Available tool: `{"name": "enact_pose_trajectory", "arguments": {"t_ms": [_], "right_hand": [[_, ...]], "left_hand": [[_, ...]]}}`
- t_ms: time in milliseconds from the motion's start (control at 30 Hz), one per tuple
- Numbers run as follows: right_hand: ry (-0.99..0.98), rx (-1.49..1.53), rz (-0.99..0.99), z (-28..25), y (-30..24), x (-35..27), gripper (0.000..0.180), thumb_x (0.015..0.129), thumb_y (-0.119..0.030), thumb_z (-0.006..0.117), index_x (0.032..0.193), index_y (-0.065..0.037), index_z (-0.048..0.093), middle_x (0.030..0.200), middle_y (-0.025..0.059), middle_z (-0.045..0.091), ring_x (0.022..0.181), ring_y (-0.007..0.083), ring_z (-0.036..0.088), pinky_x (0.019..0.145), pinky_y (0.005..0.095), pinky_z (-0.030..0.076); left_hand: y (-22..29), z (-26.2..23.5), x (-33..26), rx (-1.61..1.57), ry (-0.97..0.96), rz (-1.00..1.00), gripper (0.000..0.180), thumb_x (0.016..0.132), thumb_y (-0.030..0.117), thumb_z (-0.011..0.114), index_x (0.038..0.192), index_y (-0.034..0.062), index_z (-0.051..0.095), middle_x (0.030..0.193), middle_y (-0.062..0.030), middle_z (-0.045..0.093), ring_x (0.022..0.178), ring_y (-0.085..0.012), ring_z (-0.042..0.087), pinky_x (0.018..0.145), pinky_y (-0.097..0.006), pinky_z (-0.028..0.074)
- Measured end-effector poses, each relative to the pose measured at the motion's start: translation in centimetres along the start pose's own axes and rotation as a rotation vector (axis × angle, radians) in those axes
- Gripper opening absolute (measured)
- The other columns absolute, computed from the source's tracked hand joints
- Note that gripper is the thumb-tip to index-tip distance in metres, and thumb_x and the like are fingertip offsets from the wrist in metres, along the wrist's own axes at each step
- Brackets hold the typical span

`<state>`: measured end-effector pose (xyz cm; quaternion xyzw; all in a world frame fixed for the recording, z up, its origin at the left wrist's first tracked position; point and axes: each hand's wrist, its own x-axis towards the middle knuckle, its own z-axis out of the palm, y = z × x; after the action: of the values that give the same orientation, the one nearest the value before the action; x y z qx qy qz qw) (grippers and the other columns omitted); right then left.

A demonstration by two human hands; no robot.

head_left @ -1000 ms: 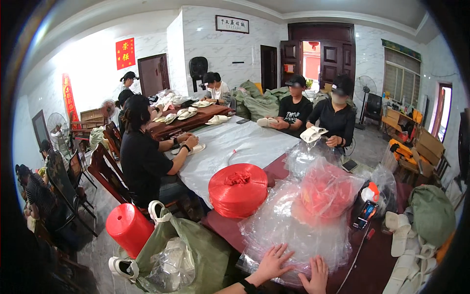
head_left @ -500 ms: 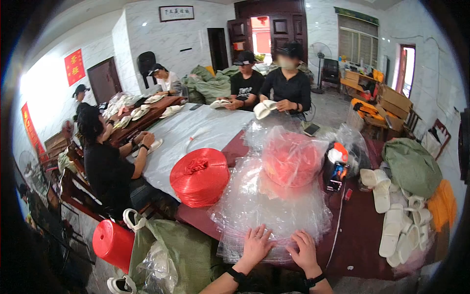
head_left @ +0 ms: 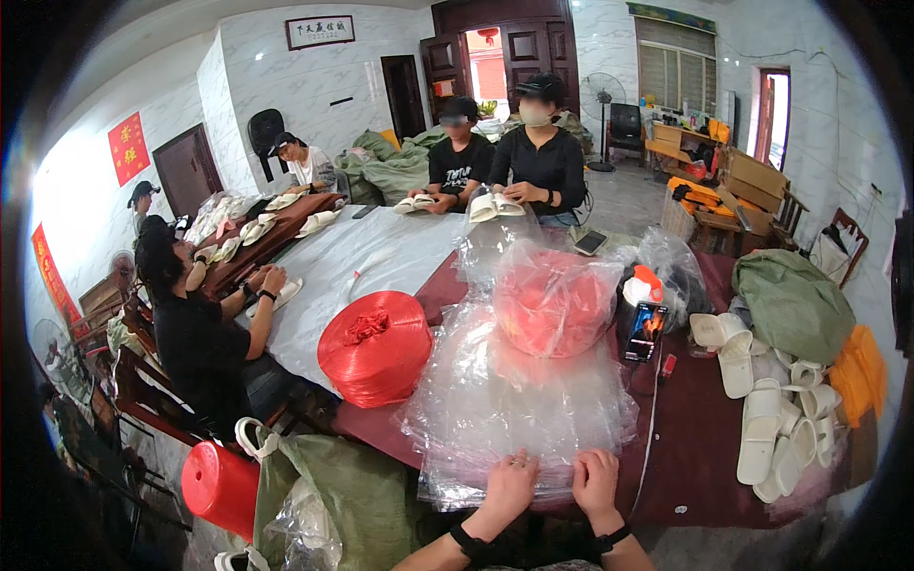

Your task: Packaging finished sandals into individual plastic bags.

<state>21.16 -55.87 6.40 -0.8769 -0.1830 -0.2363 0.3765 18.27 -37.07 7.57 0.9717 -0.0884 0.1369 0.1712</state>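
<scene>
A stack of clear plastic bags [head_left: 476, 400] lies on the dark red table in front of me. At its near edge my left hand [head_left: 514, 483] is closed, fingers curled onto the plastic. My right hand [head_left: 597, 482], also closed, grips the near right corner of the bags; its fingertips are partly hidden. On the far part of the stack rests a large red roll wrapped in clear plastic [head_left: 555, 303]. Just left of the bags stands a big roll of red plastic twine [head_left: 373, 347].
Right of the bags are a lit phone [head_left: 645, 331], a white cable and pale slippers [head_left: 762, 433]. A green sack [head_left: 357, 481] and red stool [head_left: 221, 483] stand at lower left. Co-workers handle slippers across the table; one person [head_left: 205, 324] sits at left.
My fingers, spread flat on the bags before, are now curled at the near edge. Across the table, a co-worker's slippers have come down to the tabletop. The view has shifted slightly.
</scene>
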Motion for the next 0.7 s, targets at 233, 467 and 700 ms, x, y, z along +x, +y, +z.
{"name": "enact_pose_trajectory", "arguments": {"t_ms": [233,467,700], "right_hand": [[0.031,-0.054,0.028,-0.5,-0.2,0.2,0.009,0.089,-0.014,0.054,0.087,-0.005,0.056,0.091,0.0147,0.056,0.092,0.0356,0.052,0.084,0.0453,0.039],[0.022,0.032,0.046,-0.8,-0.4,0.0,0.012,0.083,-0.015,0.064,0.086,-0.005,0.057,0.093,0.0138,0.056,0.094,0.0354,0.052,0.085,0.0455,0.038],[-0.022,-0.03,0.075,-0.1,0.0,-0.4,0.021,0.076,-0.018,0.074,0.08,-0.007,0.057,0.097,0.0137,0.054,0.099,0.0353,0.051,0.089,0.0471,0.038]], "left_hand": [[1.5,-0.7,-0.9,-0.163,-0.061,0.034,0.033,0.09,0.026,0.064,0.117,0.0072,0.067,0.122,-0.0218,0.064,0.1,-0.0402,0.064,0.086,-0.046,0.053],[0.3,-6.6,-1.0,-0.179,0.263,0.174,0.039,0.087,0.028,0.071,0.119,0.0079,0.065,0.129,-0.0198,0.059,0.118,-0.0399,0.055,0.102,-0.045,0.045],[-5.7,-7.7,-1.1,-0.212,0.323,-0.098,0.037,0.084,0.026,0.075,0.114,0.008,0.068,0.123,-0.0169,0.063,0.113,-0.0362,0.058,0.096,-0.046,0.048]]}}
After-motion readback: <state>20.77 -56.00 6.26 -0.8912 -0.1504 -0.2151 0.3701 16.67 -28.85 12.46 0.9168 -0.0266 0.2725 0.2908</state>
